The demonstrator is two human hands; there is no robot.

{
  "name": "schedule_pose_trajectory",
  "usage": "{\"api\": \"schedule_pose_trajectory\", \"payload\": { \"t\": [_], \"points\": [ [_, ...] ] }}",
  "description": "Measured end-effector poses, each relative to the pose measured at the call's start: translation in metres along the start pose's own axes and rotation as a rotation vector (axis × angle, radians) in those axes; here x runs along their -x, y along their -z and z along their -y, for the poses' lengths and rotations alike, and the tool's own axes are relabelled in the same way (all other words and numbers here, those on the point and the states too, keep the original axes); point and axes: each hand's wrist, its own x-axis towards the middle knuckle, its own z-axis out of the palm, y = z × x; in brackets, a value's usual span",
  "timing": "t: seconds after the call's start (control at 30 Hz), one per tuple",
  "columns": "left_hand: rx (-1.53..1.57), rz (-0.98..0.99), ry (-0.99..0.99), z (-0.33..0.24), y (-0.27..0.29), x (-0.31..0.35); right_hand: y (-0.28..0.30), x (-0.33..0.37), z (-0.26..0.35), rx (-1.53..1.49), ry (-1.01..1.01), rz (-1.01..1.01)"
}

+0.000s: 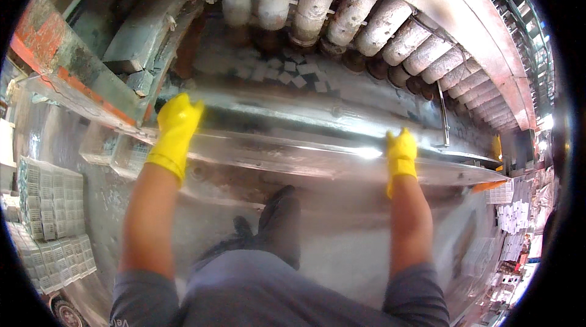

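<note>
Both my hands wear yellow rubber gloves and reach forward, far apart. My left hand (178, 129) is closed at the left part of a long, shiny metal-looking bar (293, 121). Farther right, my right hand (401, 151) is closed at the same bar, its thumb side up. Blur smears the bar, and the fingertips beneath it are hidden. Beyond it, several small pale square pieces (298, 74) lie scattered on a dark, wet-looking bed (360, 98). A long pale ledge (274, 155) runs along the near side, below my hands.
A row of thick, worn cylinders (314, 3) stands behind the bed under a curved beam (488, 25). Grey blocks (143, 34) rest at the left by an orange-edged frame (91, 95). Stacked plastic crates (52, 199) stand on the floor at left. A thin metal rod (443, 116) rises at right.
</note>
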Motion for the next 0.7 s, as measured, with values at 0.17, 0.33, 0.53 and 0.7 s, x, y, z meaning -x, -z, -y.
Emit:
{"api": "schedule_pose_trajectory", "payload": {
  "t": [0.17, 0.33, 0.53, 0.7],
  "points": [
    [-0.02, 0.054, 0.033, 0.002, 0.004, 0.013, 0.003, 0.019, -0.003, 0.001, -0.017, 0.053],
    [-0.019, 0.019, -0.005, 0.011, 0.004, 0.024, 0.011, 0.036, -0.004, -0.032, -0.043, 0.098],
    [-0.029, -0.006, -0.029, 0.015, 0.001, 0.031, 0.002, 0.044, -0.018, -0.019, -0.053, 0.083],
    [-0.03, 0.006, -0.015, 0.023, 0.005, 0.04, -0.001, 0.057, -0.024, -0.057, -0.045, 0.076]
  ]
}}
